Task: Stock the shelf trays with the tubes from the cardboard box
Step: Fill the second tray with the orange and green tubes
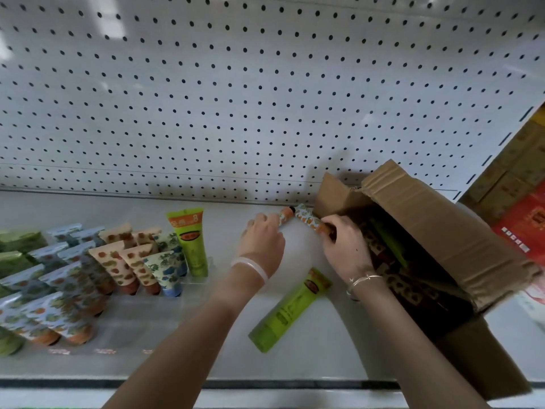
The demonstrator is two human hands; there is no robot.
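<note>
Far left of both hands, clear trays [194,283] on the white shelf [118,208] hold rows of patterned tubes [129,264] standing cap-down; at the right end of the rows one green tube [190,242] stands upright, nearest the left fingers but well apart from them. The left hand [261,243], with a pale bangle [250,268] at its wrist, is closed on an orange-patterned tube [284,216] whose capped end juts out beyond the fingertips. Just beside it, the right hand [345,246], wearing a thin bracelet [364,281], has its fingers curled round a second patterned tube [311,221]; that tube's free end points toward the left fingers, and the two tubes nearly meet; contact cannot be told. Below both hands, between the forearms, a second green tube [287,311] lies flat and slanted on the shelf, touching neither hand. To the right of the right fingers, touching the back of that hand, sits the open box [436,228], with more tubes visible inside, dark and indistinct. Pegboard [265,98] backs the shelf.
</note>
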